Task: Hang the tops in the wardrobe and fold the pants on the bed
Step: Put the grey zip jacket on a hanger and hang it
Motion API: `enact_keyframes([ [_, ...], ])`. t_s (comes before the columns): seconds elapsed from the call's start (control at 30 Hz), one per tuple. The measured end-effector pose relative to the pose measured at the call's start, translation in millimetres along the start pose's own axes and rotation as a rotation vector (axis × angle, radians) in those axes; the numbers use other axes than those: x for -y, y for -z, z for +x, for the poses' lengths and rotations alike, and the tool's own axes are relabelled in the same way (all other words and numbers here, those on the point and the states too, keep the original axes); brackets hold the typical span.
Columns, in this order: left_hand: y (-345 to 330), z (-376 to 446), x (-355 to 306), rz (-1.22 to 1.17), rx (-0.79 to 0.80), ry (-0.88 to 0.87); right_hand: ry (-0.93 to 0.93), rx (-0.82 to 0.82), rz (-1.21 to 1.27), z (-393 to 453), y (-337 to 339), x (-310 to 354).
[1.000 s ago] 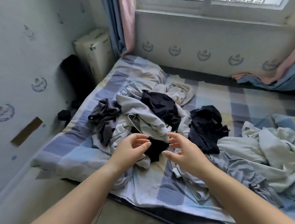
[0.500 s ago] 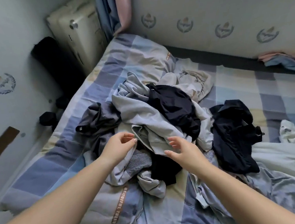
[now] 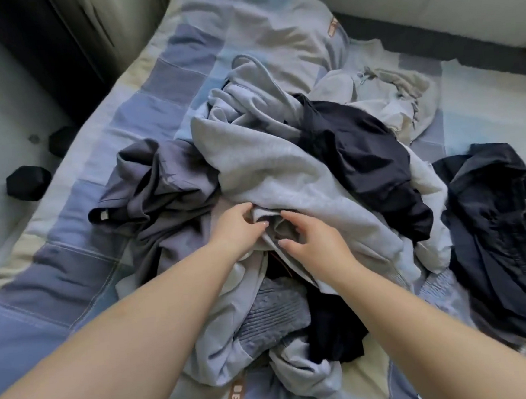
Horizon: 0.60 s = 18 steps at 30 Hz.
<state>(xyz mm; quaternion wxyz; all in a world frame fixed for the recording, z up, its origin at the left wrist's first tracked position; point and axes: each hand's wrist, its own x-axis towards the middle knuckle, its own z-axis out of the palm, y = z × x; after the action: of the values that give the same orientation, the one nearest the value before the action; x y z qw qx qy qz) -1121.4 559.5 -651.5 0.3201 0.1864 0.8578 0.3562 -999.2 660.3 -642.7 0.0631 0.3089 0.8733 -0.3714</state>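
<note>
Two hands: left hand (image 3: 237,225) and right hand (image 3: 314,245) meet at the near fold of the light grey garment (image 3: 272,170), almost touching each other.
Left grip: fingers curled, pinching that grey fold.
Right grip: fingers bent over the same fold, thumb apart; whether it clamps the cloth I cannot tell.
Edges: bed (image 3: 71,255) edge runs left of the left hand; bare checked sheet lies open on that side.
Left of the grip: dark grey garment (image 3: 157,188), crumpled, touching the grey one.
Beyond the right grip: black garment (image 3: 362,157) draped on the pile.
Far right: another black heap (image 3: 504,243), apart from the pile.
Below the grip: ribbed grey cuff (image 3: 273,311) under both wrists.
Change: half a second ago both hands hovered spread above the pile; now they are down on the cloth, and the view sits closer.
</note>
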Motion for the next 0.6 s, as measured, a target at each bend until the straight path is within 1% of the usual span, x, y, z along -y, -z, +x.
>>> enact_keyframes([
  [0.1,-1,6,5,0.017,-0.029,-0.042,0.007,0.026,-0.021,14,-16,3],
  [0.23,6,-17,-2,-0.255,0.052,-0.047,-0.015,-0.01,0.073,18,-28,14],
  [0.33,22,-45,-8,-0.41,0.128,-0.107,0.022,-0.099,0.087,5,-25,24],
  [0.4,34,-61,-15,-0.442,0.156,-0.142,0.049,-0.136,0.153,-8,-13,28],
  [0.5,52,-83,-36,-0.533,0.182,-0.185,0.081,-0.167,0.254,-28,25,42],
  [0.57,61,-93,-55,-0.526,0.158,-0.213,0.076,-0.205,0.448,-40,59,57],
  [0.6,66,-98,-64,-0.483,0.124,-0.223,0.071,-0.213,0.568,-47,80,67],
])
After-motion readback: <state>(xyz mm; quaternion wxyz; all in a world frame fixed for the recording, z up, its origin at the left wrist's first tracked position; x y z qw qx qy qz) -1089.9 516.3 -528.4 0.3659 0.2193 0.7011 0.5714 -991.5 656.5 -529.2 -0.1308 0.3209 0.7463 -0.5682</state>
